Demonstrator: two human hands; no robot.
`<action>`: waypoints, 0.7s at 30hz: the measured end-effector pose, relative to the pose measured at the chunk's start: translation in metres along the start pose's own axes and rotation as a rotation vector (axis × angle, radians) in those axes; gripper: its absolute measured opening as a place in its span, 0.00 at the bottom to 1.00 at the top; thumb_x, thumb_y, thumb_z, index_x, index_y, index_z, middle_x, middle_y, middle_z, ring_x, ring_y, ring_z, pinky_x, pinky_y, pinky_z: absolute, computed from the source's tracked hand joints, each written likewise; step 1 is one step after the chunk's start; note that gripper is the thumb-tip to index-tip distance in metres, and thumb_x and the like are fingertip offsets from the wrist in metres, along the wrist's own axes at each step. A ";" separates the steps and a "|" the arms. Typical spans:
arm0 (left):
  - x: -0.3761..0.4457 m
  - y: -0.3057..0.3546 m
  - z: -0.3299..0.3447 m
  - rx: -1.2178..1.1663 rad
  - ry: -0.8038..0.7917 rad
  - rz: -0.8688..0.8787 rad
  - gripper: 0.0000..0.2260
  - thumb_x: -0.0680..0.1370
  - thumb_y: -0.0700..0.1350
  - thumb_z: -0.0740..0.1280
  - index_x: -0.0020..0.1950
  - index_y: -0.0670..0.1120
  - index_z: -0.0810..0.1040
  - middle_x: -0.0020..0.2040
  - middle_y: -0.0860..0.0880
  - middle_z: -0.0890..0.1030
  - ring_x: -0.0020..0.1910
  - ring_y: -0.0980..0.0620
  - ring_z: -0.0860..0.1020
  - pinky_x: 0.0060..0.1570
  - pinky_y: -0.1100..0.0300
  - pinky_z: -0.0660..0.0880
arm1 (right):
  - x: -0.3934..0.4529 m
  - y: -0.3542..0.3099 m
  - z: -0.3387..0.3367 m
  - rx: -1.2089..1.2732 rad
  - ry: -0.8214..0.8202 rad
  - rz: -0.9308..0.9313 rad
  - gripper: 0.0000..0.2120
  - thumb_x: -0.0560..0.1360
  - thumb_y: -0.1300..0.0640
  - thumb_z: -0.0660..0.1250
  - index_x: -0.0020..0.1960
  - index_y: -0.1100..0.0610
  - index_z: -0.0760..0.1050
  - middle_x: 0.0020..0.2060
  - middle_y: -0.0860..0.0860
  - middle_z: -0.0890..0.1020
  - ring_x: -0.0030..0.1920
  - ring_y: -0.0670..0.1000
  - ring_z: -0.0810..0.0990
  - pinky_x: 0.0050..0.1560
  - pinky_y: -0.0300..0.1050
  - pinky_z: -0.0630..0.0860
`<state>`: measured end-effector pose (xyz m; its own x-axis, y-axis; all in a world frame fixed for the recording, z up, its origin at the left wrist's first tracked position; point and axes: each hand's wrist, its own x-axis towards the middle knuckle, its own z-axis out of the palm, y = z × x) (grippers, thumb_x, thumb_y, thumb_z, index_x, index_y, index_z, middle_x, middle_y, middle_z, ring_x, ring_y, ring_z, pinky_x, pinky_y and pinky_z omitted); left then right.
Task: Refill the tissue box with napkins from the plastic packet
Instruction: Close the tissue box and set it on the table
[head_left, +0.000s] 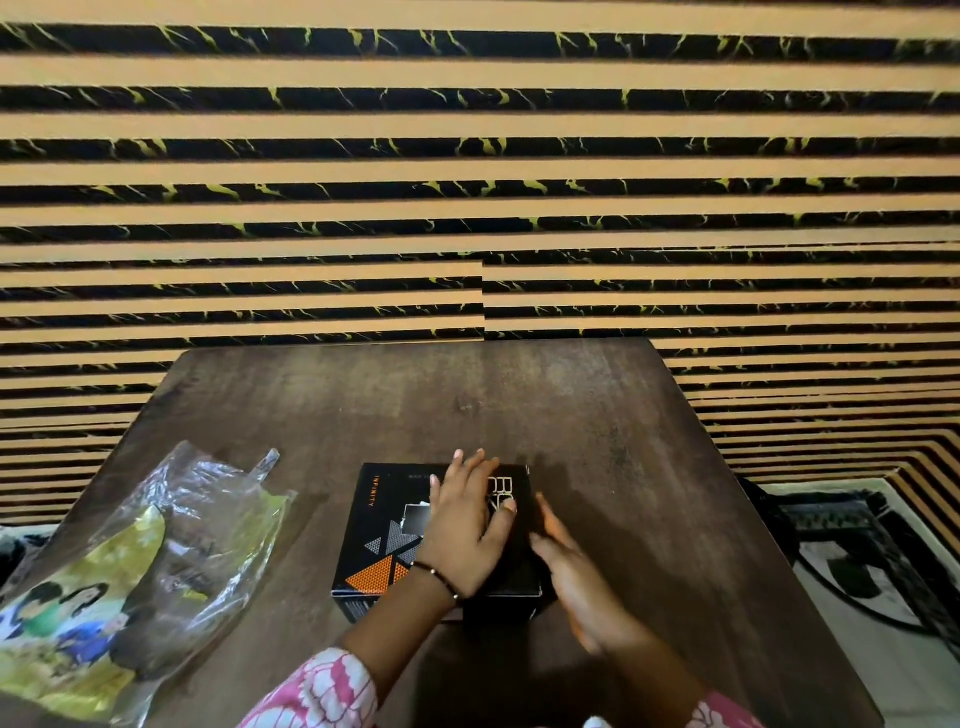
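The left hand (465, 525) lies flat, fingers spread, on top of the black box (384, 540), gripping nothing. The right hand (571, 571) stands open on edge against the box's right side, also holding nothing. The packet (140, 561) lies crumpled well to the left of both hands, apart from the box, on the table (623, 415).

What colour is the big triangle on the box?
Orange, on the black tissue box, near its front left corner. The head view shows it, the only view.

dark wooden table (597, 415), striped wall (467, 156), patterned rug (857, 561)
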<state>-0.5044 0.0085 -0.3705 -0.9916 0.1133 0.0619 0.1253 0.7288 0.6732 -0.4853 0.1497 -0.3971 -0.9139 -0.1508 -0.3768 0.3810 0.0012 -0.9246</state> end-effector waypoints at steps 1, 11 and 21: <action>-0.005 -0.005 -0.007 -0.029 0.049 0.004 0.28 0.74 0.57 0.54 0.73 0.51 0.61 0.76 0.53 0.59 0.77 0.52 0.47 0.73 0.48 0.40 | -0.003 -0.005 -0.004 0.004 0.014 0.002 0.26 0.79 0.62 0.55 0.74 0.46 0.54 0.70 0.49 0.67 0.68 0.50 0.69 0.70 0.47 0.65; -0.069 -0.073 -0.048 -0.251 0.244 -0.383 0.25 0.77 0.51 0.62 0.72 0.44 0.62 0.68 0.47 0.70 0.68 0.46 0.68 0.65 0.53 0.66 | -0.021 0.007 0.020 0.093 0.033 0.053 0.25 0.78 0.65 0.55 0.74 0.53 0.57 0.63 0.53 0.74 0.54 0.50 0.78 0.52 0.39 0.78; -0.077 -0.089 -0.044 -0.739 0.137 -0.486 0.22 0.78 0.34 0.60 0.71 0.45 0.63 0.59 0.47 0.75 0.46 0.58 0.77 0.39 0.73 0.76 | -0.033 0.003 0.021 0.116 0.105 0.123 0.25 0.78 0.63 0.57 0.72 0.48 0.61 0.49 0.43 0.78 0.50 0.47 0.77 0.49 0.44 0.71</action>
<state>-0.4409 -0.0953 -0.4027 -0.9310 -0.2103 -0.2983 -0.3147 0.0489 0.9479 -0.4515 0.1335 -0.3860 -0.8666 -0.0520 -0.4963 0.4990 -0.1013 -0.8607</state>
